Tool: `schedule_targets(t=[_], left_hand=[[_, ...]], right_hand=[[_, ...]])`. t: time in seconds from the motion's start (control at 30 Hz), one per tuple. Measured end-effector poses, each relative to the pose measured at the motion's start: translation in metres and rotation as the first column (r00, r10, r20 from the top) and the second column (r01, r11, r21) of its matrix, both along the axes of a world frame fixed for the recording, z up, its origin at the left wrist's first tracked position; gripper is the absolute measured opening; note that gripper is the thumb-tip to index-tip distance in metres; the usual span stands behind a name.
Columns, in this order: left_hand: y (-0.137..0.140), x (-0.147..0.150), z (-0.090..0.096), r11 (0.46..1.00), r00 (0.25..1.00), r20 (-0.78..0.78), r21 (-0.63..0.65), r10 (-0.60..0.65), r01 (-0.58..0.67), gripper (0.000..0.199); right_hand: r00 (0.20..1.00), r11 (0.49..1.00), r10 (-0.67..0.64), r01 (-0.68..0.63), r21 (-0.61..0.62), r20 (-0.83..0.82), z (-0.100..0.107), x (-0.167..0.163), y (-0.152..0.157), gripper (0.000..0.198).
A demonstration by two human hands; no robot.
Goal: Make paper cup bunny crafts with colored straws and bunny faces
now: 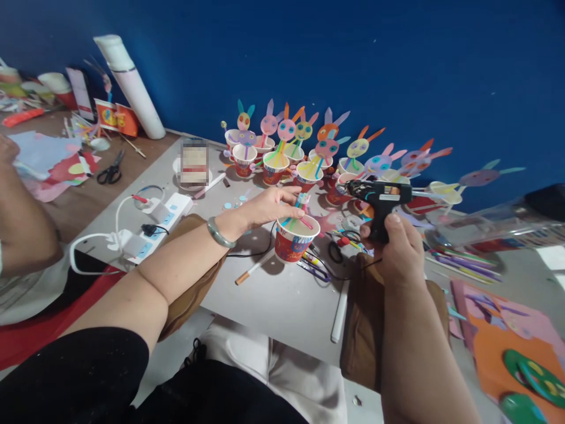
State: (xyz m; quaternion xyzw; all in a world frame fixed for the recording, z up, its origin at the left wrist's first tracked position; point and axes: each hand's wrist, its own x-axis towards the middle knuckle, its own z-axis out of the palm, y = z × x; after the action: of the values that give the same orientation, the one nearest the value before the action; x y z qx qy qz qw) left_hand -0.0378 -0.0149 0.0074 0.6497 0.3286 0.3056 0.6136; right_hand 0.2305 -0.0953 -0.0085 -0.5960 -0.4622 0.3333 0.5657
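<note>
My right hand (399,247) grips a black hot glue gun (388,197), its nozzle pointing left above the table. A red printed paper cup (293,242) stands in front of me, near the middle. Over its rim, my left hand (278,206) pinches a small bundle of coloured strips (302,203) that rises out of the cup; their exact kind is hard to make out. The cup's base seems to rest on or just above the table; I cannot tell which. Behind it stand several paper cups (276,168) with paper rabbit heads on coloured stems.
A white power strip (163,227) with plugs lies at left, with black scissors (111,169) beyond. Purple-handled scissors (315,272) and a cord lie beside the cup. Coloured paper (507,353) is at right. Another person's arm (29,206) is at far left. A blue wall (309,53) backs the table.
</note>
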Motion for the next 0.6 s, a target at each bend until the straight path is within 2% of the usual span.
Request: schedule_targets(t=[0.13, 0.23, 0.33, 0.43, 0.5, 0.6], left_hand=[[0.0, 0.001, -0.003, 1.0, 0.999, 0.049, -0.021, -0.016, 0.017, 0.017], [0.0, 0.003, -0.006, 0.991, 0.994, 0.089, -0.11, -0.07, 0.079, 0.028], [-0.001, 0.005, -0.004, 0.984, 0.993, 0.091, -0.153, -0.08, 0.093, 0.031], [-0.002, 0.004, 0.0, 0.992, 0.998, 0.023, -0.111, -0.06, 0.062, 0.027], [-0.003, 0.003, 0.003, 0.998, 0.998, -0.05, -0.042, -0.043, 0.041, 0.024], [-0.004, 0.002, 0.005, 0.997, 0.988, -0.152, 0.077, -0.014, 0.026, 0.026]], right_hand=[[0.99, 1.0, -0.013, 0.017, 0.026, -0.142, 0.004, -0.008, -0.001, 0.049], [0.984, 0.986, -0.028, 0.056, 0.156, -0.176, 0.011, -0.019, -0.006, 0.053], [0.982, 0.963, 0.042, 0.009, 0.269, -0.183, 0.018, -0.032, -0.016, 0.042], [0.965, 0.972, 0.165, -0.124, 0.198, -0.203, 0.019, -0.04, -0.025, 0.027], [0.967, 0.973, 0.2, -0.178, 0.143, -0.156, 0.016, -0.04, -0.028, 0.024], [0.976, 0.978, 0.188, -0.196, 0.068, 0.107, 0.01, -0.037, -0.03, 0.035]])
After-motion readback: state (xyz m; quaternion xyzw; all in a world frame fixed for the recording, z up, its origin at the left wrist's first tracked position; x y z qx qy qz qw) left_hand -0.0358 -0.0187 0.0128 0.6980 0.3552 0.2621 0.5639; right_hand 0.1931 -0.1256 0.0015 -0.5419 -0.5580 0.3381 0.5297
